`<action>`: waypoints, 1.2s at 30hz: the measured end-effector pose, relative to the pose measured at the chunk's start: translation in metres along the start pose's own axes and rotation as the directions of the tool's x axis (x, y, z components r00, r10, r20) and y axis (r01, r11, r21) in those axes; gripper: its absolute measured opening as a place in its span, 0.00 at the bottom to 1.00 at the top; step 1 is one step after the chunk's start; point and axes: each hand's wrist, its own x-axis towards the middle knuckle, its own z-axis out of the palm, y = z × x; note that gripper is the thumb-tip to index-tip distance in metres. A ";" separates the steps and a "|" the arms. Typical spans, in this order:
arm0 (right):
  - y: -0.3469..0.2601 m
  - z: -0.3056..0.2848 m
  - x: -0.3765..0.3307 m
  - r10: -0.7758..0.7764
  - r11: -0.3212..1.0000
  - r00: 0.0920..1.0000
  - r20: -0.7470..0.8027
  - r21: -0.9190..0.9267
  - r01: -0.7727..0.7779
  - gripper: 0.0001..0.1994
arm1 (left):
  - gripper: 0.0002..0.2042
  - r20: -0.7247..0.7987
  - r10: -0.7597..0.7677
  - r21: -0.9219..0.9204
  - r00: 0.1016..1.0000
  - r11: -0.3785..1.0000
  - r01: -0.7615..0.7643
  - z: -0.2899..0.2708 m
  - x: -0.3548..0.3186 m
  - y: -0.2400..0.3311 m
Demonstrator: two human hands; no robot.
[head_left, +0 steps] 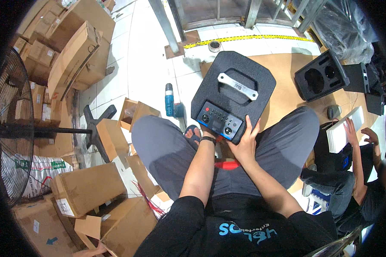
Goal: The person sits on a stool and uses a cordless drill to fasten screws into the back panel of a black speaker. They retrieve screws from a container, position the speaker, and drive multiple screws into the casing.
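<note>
Between my knees stands a black textured speaker cabinet (214, 70) with a recessed top and a silver metal handle (238, 87). At its near side is a black control panel (218, 120) with knobs, small buttons and a blue lower edge. My right hand (244, 144) grips the panel's right end, the thumb at its lower edge and the fingers up along its side. Under the panel's left part reaches my left hand (206, 131); its fingers are hidden, and a dark band circles the wrist. Something red (227, 165) lies between my thighs.
A blue cordless drill (169, 100) stands left of the cabinet. Cardboard boxes (90, 188) and a standing fan (17, 128) fill the left. Another speaker cabinet (319, 77) lies right. At far right another person's hands (351, 132) touch a white block (343, 130). A tape roll (214, 46) is ahead.
</note>
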 end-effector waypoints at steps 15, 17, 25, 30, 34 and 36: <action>-0.002 -0.054 0.009 -0.050 0.997 0.980 0.190 -0.047 0.060 0.51 | 0.30 -0.006 0.024 0.074 1.000 0.997 -0.024 -0.016 -0.007 -0.001; -0.005 -0.064 0.031 -0.127 0.982 0.986 0.104 -0.130 0.140 0.50 | 0.30 -0.009 0.032 0.068 0.999 0.997 -0.031 -0.016 -0.007 -0.001; -0.019 -0.053 0.101 -0.121 0.875 0.943 0.309 -0.416 0.248 0.44 | 0.28 -0.017 0.076 0.119 0.997 0.990 -0.074 -0.005 -0.013 0.003; 0.010 -0.050 0.143 -0.101 0.808 0.939 0.328 -0.523 0.270 0.43 | 0.25 0.001 0.278 0.527 0.960 0.816 -0.237 -0.007 0.016 -0.010; 0.041 -0.058 0.202 -0.106 0.823 0.923 0.369 -0.488 0.290 0.41 | 0.38 -0.210 0.437 0.688 0.875 0.702 -0.186 -0.008 0.057 -0.023; 0.048 -0.057 0.223 -0.086 0.788 0.906 0.415 -0.529 0.317 0.44 | 0.43 -0.110 0.518 0.849 0.848 0.493 -0.190 -0.010 0.061 -0.025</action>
